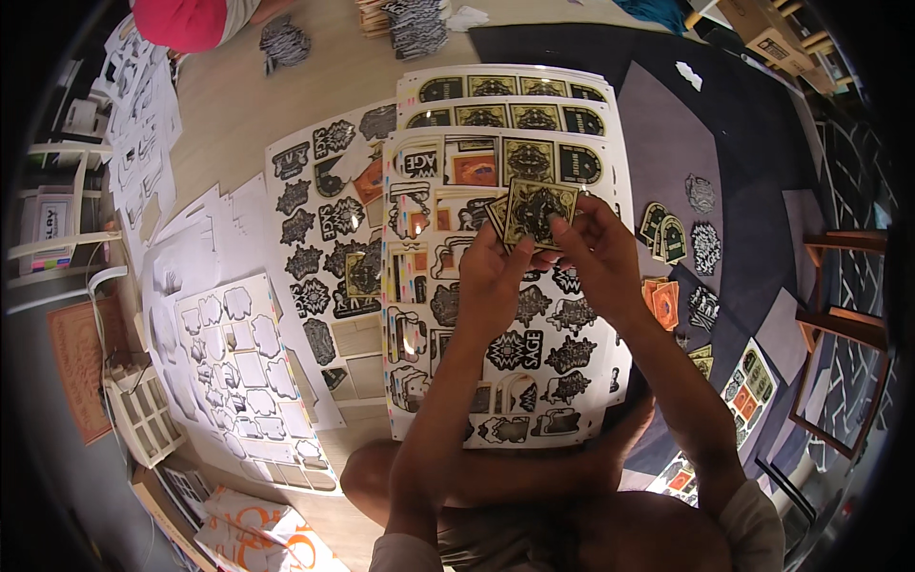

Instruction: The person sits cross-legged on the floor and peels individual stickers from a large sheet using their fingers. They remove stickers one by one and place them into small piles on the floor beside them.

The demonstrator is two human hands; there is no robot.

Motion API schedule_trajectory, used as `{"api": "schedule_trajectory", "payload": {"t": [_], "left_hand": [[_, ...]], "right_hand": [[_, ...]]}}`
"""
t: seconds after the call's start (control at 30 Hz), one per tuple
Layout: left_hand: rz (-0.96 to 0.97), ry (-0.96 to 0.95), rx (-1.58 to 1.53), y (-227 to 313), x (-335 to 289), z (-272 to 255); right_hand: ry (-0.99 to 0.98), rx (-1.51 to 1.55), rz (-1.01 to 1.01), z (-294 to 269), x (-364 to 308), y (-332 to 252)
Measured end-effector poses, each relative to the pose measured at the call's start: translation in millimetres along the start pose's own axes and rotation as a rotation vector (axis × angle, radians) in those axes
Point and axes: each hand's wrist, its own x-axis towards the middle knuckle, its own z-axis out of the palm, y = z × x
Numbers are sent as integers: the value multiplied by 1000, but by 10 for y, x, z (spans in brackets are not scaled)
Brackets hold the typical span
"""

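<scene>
You sit on the wooden floor (238, 105), and most of what lies before you is paper. The largest thing is the stack of sticker sheets (572, 162) running from your knees toward the far edge of the floor, the top one half stripped, with empty cut-outs down its left side. Just beside it to the left lies a second sheet of black stickers (315, 248), then peeled white backing sheets (243, 362) nearer the floor's left edge.

On the dark mat (753, 143) to your right, small piles of loose stickers (667, 236) sit apart from each other. Nothing I can see works as a container; the piles do the sorting.

Your left hand (491, 272) and right hand (596, 248) meet above the top sheet, both pinching a small fan of black-and-gold stickers (538, 210) by their lower edges.

I judge these to be light, thin and bendy, easily creased. Grip them at the edges, fingertips only, and keep the fan flat.
</scene>
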Motion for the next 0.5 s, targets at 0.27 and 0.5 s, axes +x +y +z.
{"api": "schedule_trajectory", "payload": {"t": [0.27,0.5], "left_hand": [[-102,-30,26,-99,-116,27],[-161,-11,38,-176,-261,75]], "right_hand": [[-8,-235,-117,-70,-88,85],[4,-173,-25,-133,-247,163]]}}
